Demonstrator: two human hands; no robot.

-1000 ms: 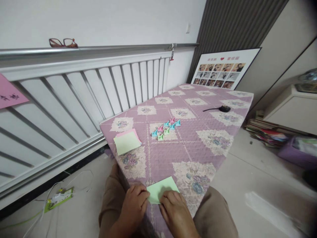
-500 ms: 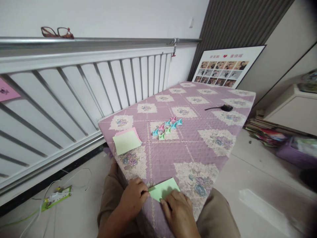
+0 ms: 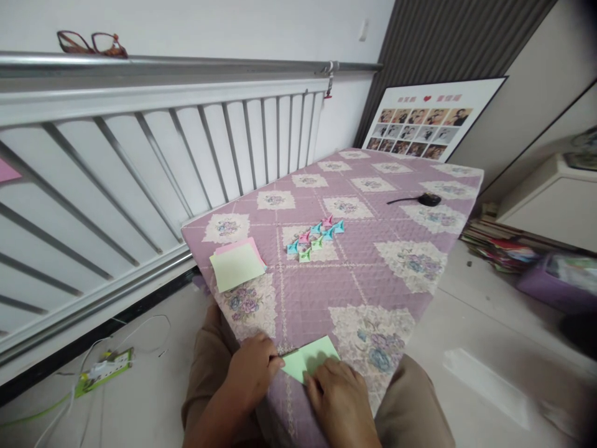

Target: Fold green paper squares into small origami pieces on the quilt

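A folded sheet of light green paper (image 3: pixel 311 357) lies on the near end of the table. My left hand (image 3: pixel 255 366) is closed at the paper's left corner, thumb and fingers pinching it. From the right, my right hand (image 3: pixel 339 393) presses on the paper's near right part with curled fingers, covering some of it. Farther up the cloth stand several small folded paper pieces (image 3: pixel 316 242) in blue, pink and green. A stack of paper sheets (image 3: pixel 237 266), pale yellow-green on top with pink beneath, rests by the table's left edge.
The table (image 3: pixel 298 298) wears a purple floral cloth. A black object with a thin tail (image 3: pixel 429 199) sits at its far right. A white radiator (image 3: pixel 186 155) runs along the left side, with glasses (image 3: pixel 91 43) above. A power strip (image 3: pixel 105 372) lies on the floor.
The camera view has shifted slightly. Both hands stay at the green paper, in nearly the same place, and the other things on the table have not moved.
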